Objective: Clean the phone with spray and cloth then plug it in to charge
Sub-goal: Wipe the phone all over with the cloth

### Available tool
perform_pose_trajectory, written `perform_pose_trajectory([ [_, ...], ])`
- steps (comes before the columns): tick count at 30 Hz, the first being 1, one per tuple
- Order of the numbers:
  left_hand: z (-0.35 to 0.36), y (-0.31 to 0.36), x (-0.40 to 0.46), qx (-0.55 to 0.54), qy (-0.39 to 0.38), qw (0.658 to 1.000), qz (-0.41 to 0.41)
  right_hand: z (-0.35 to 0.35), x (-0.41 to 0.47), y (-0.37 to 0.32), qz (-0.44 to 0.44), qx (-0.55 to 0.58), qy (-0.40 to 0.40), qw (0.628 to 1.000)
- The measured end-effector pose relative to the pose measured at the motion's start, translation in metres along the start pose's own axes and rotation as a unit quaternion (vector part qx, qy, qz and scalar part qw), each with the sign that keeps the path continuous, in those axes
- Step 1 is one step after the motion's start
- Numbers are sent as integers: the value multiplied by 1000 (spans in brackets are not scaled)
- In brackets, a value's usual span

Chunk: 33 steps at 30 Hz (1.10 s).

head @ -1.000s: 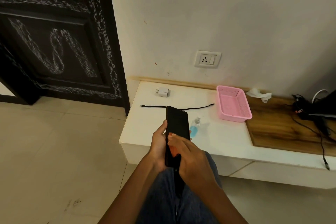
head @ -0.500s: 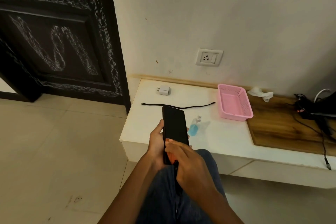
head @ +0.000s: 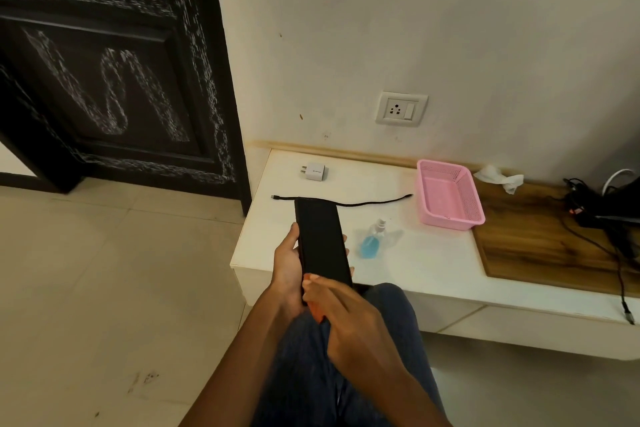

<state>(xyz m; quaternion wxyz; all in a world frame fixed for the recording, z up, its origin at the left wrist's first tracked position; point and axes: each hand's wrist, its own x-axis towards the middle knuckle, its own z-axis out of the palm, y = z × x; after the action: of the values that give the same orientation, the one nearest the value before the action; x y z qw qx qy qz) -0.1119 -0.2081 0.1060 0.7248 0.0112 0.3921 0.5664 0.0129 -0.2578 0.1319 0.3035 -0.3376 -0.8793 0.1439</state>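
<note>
- Leftward, open tiled floor [head: 86, 270] lies before a dark door [head: 104, 73]; the white ledge [head: 415, 264] begins just right of the door frame, its front edge near the person's knee.
- On the ledge: charger adapter [head: 314, 171], black cable [head: 363, 202] lying crosswise, blue spray bottle [head: 372, 240], pink basket [head: 448, 194]; a wall socket [head: 401, 108] sits above.
- The phone [head: 322, 243] is held over the ledge's front edge, long axis pointing away toward the wall, tilted slightly left.
- Left hand [head: 287, 264] is wrapped around the phone's lower half.
- Right hand [head: 349, 315] presses an orange cloth [head: 316, 312] against the phone's near end, fingers curled closed.
</note>
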Motion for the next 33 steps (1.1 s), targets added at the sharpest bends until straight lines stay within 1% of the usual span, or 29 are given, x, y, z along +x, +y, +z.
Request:
perform_pose_trajectory([
  [7, 7, 3, -2, -12, -9, 1000, -12, -7, 23, 3, 22, -18, 18, 999],
  [14, -1, 4, -5, -5, 5, 1000, 10, 1, 1, -1, -16, -23, 0, 1000],
  [19, 11, 2, -5, -10, 8, 1000, -14, -6, 20, 5, 29, -10, 12, 999],
  [22, 10, 6, -6, -16, 9, 1000, -1, -5, 15, 1, 10, -9, 19, 1000],
  [26, 2, 10, -7, -28, 10, 999, 18, 1, -3, -5, -26, -12, 3, 1000],
  [30, 7, 7, -9, -32, 9, 999, 10, -3, 10, -3, -10, -10, 28, 1000],
  [33, 9, 10, -8, -29, 5, 999, 19, -2, 14, -5, -17, -14, 24, 999],
])
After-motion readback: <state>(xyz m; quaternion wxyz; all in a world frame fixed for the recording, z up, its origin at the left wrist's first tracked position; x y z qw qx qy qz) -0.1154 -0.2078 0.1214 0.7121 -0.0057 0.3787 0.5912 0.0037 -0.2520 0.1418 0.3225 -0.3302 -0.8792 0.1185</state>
